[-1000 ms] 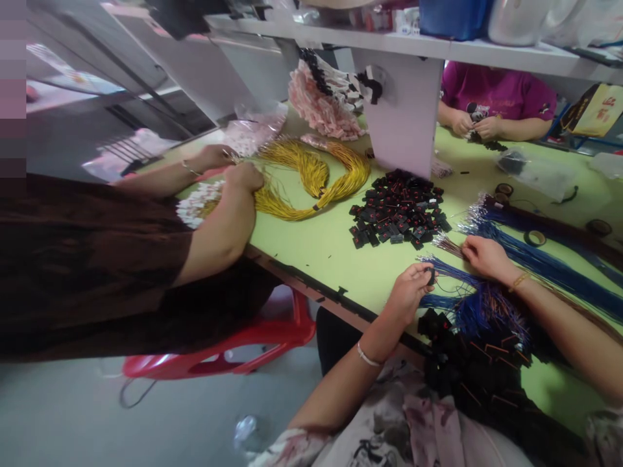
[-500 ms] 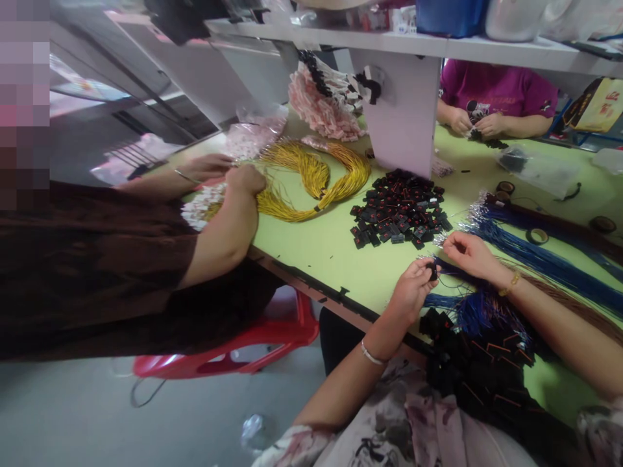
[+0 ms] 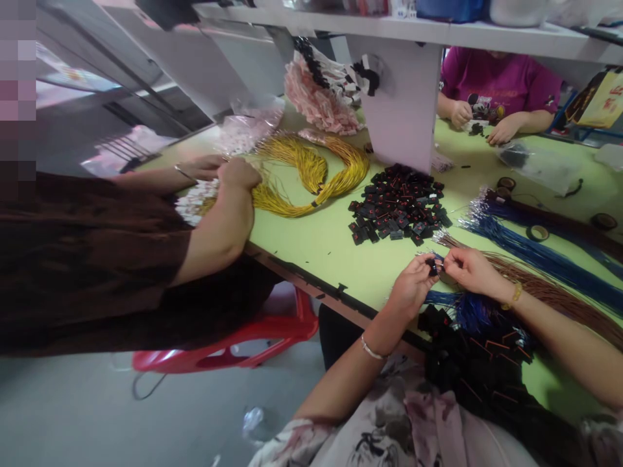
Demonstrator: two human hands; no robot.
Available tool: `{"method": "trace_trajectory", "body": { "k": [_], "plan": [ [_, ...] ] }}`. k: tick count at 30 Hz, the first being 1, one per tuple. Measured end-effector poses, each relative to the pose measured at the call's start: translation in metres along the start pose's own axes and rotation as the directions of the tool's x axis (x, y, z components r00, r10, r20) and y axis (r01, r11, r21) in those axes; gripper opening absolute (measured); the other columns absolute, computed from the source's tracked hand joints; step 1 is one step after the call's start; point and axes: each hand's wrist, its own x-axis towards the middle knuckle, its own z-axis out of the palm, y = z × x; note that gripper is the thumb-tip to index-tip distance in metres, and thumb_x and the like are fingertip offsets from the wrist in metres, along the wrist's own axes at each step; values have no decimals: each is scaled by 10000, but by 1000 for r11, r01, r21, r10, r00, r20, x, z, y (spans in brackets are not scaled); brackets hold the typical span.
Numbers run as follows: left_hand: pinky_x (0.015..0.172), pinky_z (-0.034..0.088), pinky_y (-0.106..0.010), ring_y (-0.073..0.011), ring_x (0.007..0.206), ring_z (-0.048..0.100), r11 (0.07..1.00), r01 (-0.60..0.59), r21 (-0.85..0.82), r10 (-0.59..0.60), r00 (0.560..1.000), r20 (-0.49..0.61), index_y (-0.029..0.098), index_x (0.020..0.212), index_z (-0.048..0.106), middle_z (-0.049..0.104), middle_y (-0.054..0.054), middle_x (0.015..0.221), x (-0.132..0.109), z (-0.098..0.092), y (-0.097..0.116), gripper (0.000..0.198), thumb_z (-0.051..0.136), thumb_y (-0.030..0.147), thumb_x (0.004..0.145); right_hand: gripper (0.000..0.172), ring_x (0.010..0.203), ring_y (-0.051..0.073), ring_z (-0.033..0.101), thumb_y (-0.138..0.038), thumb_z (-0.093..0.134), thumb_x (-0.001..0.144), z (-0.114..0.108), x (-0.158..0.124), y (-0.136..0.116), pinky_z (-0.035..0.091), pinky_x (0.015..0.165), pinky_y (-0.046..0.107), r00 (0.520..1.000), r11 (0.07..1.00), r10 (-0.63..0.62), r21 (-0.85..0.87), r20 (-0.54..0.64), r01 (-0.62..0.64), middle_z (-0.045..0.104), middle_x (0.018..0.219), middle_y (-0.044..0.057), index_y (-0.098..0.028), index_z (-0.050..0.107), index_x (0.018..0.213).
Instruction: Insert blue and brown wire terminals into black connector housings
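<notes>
My left hand pinches a small black connector just above the green table. My right hand is closed in a pinch on a thin wire end, right against that connector. Under and behind both hands lies a bundle of blue wires. A heap of finished black connectors with wires rests by my lap. A pile of loose black connectors sits a little beyond my hands.
Long blue wires and brown wires run to the right. A person in brown at the left handles yellow wires. Another person in a purple shirt works across the table. A white shelf post stands mid-table; a red chair is below.
My right hand has come left from the wire bundle with a wire and now meets the connector in my left hand. The person across the table spread their hands apart.
</notes>
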Motion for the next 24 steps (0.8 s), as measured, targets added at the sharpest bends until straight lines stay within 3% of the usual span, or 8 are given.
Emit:
{"method": "trace_trajectory", "body": {
  "k": [9, 17, 20, 24],
  "plan": [
    [765, 432, -248, -128, 830, 560, 999, -2, 32, 2, 1000, -7, 150, 973, 630, 605, -56, 931, -1, -1, 0, 263, 666, 161, 713, 171, 475, 92, 389, -259, 503, 784, -4, -1, -12, 220, 491, 218, 1000, 992, -25, -121, 2, 25, 508, 530, -28, -178, 539, 637],
    [708, 425, -225, -121, 781, 544, 941, -126, 314, 155, 986, -68, 161, 959, 671, 639, -55, 919, -3, 2, 2, 279, 702, 208, 687, 166, 501, 98, 406, -225, 489, 766, 1, -4, -13, 256, 505, 222, 997, 992, -80, -95, -3, 79, 532, 559, -4, -182, 492, 606],
    [704, 426, -221, -115, 780, 551, 968, -69, 243, 84, 995, -51, 155, 964, 674, 645, -62, 943, -2, 1, 7, 275, 696, 201, 694, 156, 483, 90, 390, -227, 487, 755, 2, -3, -10, 254, 488, 217, 998, 998, -47, -30, -33, 46, 510, 537, -21, -183, 490, 605],
    [705, 429, -224, -119, 796, 565, 993, 4, 118, -4, 1000, 0, 145, 975, 666, 640, -71, 954, 0, -1, 10, 263, 682, 193, 717, 153, 455, 74, 338, -236, 515, 720, 1, -1, -7, 229, 454, 203, 1000, 998, 25, 61, 12, -26, 443, 493, -53, -183, 477, 582]
  ]
}}
